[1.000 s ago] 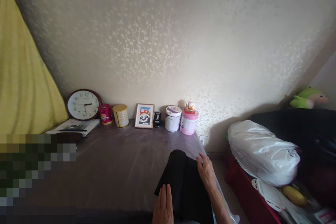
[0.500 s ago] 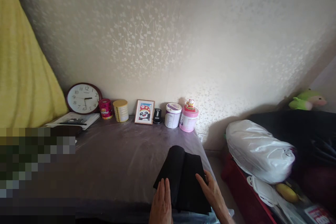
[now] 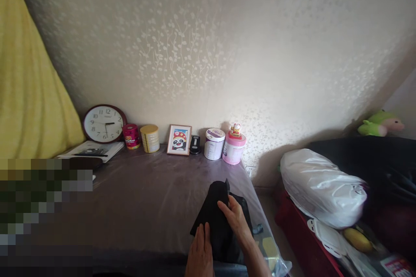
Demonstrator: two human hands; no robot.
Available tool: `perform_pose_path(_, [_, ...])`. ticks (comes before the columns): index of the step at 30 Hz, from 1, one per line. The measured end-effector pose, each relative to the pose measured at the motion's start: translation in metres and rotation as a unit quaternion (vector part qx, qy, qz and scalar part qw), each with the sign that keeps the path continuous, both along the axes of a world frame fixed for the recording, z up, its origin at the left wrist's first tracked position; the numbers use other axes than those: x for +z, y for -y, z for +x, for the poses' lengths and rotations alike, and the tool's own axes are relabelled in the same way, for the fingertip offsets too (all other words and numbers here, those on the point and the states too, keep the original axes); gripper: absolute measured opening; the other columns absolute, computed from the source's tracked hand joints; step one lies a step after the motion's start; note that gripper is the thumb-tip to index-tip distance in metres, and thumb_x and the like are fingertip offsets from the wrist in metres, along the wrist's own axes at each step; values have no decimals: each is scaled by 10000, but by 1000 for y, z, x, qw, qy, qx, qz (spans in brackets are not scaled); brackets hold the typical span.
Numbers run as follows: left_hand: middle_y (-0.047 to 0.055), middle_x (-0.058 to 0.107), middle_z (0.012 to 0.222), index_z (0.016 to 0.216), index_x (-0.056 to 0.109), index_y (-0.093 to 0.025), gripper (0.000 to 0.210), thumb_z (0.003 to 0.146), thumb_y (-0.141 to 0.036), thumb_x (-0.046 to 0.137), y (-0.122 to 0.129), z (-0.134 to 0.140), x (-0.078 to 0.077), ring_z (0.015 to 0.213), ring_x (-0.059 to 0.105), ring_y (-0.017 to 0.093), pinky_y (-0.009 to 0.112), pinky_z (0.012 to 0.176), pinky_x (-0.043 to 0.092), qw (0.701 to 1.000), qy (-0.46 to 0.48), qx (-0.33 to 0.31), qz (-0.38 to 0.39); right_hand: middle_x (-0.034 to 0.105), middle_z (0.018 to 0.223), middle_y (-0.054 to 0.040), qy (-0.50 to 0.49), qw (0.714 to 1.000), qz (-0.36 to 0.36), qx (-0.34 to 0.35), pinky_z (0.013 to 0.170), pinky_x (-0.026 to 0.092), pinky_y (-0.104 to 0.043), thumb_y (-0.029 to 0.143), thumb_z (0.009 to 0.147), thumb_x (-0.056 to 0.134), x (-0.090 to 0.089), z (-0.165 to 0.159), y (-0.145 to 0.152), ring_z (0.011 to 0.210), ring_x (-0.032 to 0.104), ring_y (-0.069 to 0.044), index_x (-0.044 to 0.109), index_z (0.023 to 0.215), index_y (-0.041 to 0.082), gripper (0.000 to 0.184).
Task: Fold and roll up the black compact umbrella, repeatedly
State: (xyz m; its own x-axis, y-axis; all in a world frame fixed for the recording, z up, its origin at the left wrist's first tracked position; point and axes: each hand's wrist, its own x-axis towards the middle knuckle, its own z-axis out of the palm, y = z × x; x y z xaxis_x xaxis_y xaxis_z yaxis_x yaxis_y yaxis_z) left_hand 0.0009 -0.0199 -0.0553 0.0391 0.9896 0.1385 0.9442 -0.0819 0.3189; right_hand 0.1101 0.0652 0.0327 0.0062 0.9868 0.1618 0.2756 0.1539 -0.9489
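A black, matte, folded piece that looks like cloth (image 3: 218, 207) lies near the front right corner of the table. My left hand (image 3: 199, 249) rests flat on its lower left part, fingers stretched out and close together. My right hand (image 3: 234, 216) grips a raised flap of the black cloth near the middle, thumb on top and the fingers partly hidden behind. The flap's pointed upper corner stands up beside the rounded left fold. More black material shows beneath, right of my right hand.
Along the wall stand a clock (image 3: 104, 124), a magenta tin (image 3: 131, 136), a yellow-lidded can (image 3: 150, 139), a panda picture frame (image 3: 179, 140), a white tub (image 3: 214, 144) and a pink tub (image 3: 234, 149). Clear plastic (image 3: 269, 246) covers the table's right edge. A stuffed white bag (image 3: 321, 186) lies farther right.
My right hand has moved left and up from the black cloth's right edge, folding its right part over toward the middle. More clear plastic shows at right. My left hand stays put.
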Motion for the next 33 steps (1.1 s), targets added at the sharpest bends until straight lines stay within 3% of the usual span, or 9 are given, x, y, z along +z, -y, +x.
perform_pose_path(6, [178,404,1375,1224,492,-59,552,686,-11,373,-1,-4,-4,1271,391,245,337,1003,401,1000,12,-13,19,483,560,44,134,991,-13,-11,497,365,-238,350,731,550,-11,-16,-10,544,473,-127,556,730,176,173])
perform_pose_path(12, [182,404,1377,1231,468,-47,622,609,-68,470,1,-14,-6,1270,397,241,319,1015,393,999,12,-40,31,602,685,-16,243,969,-39,-9,612,413,-263,300,755,529,-11,-23,-16,692,583,-185,569,1039,128,334])
perform_pose_path(17, [164,527,1280,1247,425,-88,622,631,-132,502,9,-26,-13,1158,522,245,327,933,455,998,18,-21,57,672,704,-27,269,961,-34,60,631,415,-258,279,799,479,-3,-28,-10,716,633,-188,584,1061,141,314])
perform_pose_path(20, [144,594,1168,1158,481,-132,488,673,-183,508,11,-31,-7,1057,583,246,337,863,494,994,32,0,106,708,715,3,277,955,-19,102,667,412,-242,241,820,439,4,-33,-3,744,651,-166,618,980,192,244])
perform_pose_path(23, [103,599,1100,1040,531,-186,381,659,-193,529,6,-30,4,1001,595,228,327,845,501,989,39,-29,143,722,724,23,293,947,-15,129,679,409,-222,213,838,406,8,-37,1,767,661,-145,637,930,225,249])
perform_pose_path(27, [108,558,1185,1128,505,-195,512,622,-206,581,-3,-20,8,1072,555,257,357,884,482,981,16,-67,183,723,740,20,306,940,-10,152,679,418,-204,197,847,394,10,-38,2,749,662,-131,663,902,235,277])
perform_pose_path(33, [177,505,1261,1191,480,-130,629,587,-216,631,-11,-6,-8,1127,515,309,404,913,460,985,-10,-20,169,714,799,30,284,941,63,174,714,444,-211,213,863,425,5,-27,6,787,639,-138,677,894,271,261])
